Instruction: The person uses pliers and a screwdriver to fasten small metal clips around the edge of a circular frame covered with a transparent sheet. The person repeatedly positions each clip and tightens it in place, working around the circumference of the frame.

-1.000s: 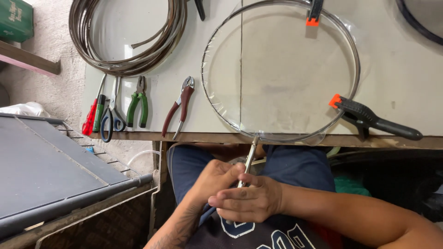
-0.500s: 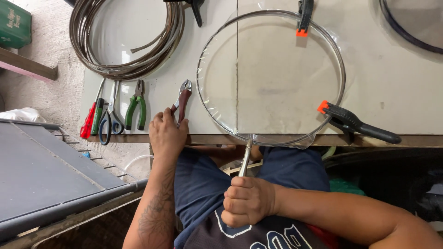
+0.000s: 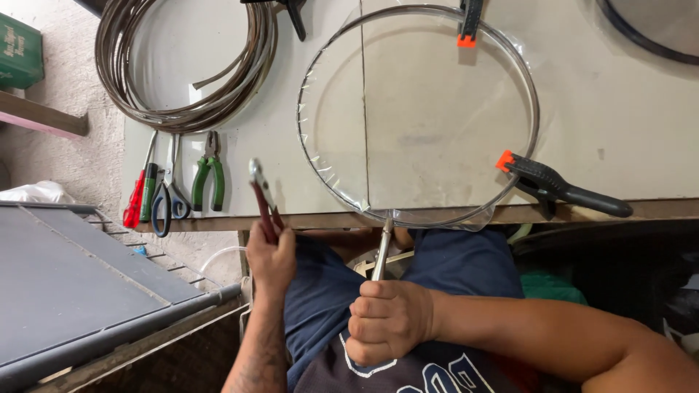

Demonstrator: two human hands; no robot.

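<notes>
At the near table edge, our right hand (image 3: 389, 320) gripped the metal strip (image 3: 381, 251) running off the clamped ring (image 3: 417, 116), while our left hand (image 3: 271, 256) closed around red-handled pliers (image 3: 262, 195). Bringing their jaws onto that strip seemed next.

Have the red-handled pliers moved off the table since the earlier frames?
Yes. The red-handled pliers lay on the table right of the green pliers; now the left hand holds them lifted at the table's near edge.
</notes>
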